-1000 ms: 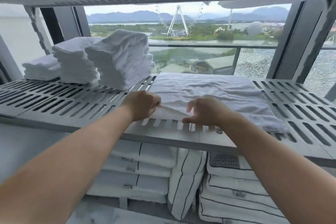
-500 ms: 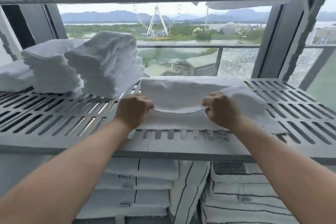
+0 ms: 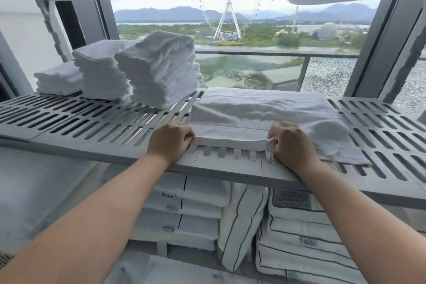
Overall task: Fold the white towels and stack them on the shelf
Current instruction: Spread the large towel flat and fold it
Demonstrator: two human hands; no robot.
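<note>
Whereas a second ago both hands pinched the near hem of a towel lying flat in one layer, and half a second ago they had that hem raised over its middle, the white towel [image 3: 258,110] now lies doubled on the slotted shelf [image 3: 80,122], with a thick layered edge along the shelf's front lip. The left hand [image 3: 171,140] has its fingers curled round the near left corner of that edge; the right hand [image 3: 291,143] pinches the same edge further right, fingers curled under. My reading is that the first fold is made and is being squared up. The towel's right end trails out flatter and wrinkled past the right hand, so more folds look needed before it can join a pile.

Counted: one towel in work and two hands on it. Three piles of folded towels stand to its left and further back: a low pile [image 3: 57,79] furthest left, a taller middle pile [image 3: 99,69] and the tallest pile [image 3: 159,69] nearest the towel (its layers are too many and too blurred to count). Below the shelf sit two stacks of striped bedding packs [image 3: 299,237] with one pack standing upright between them.
</note>
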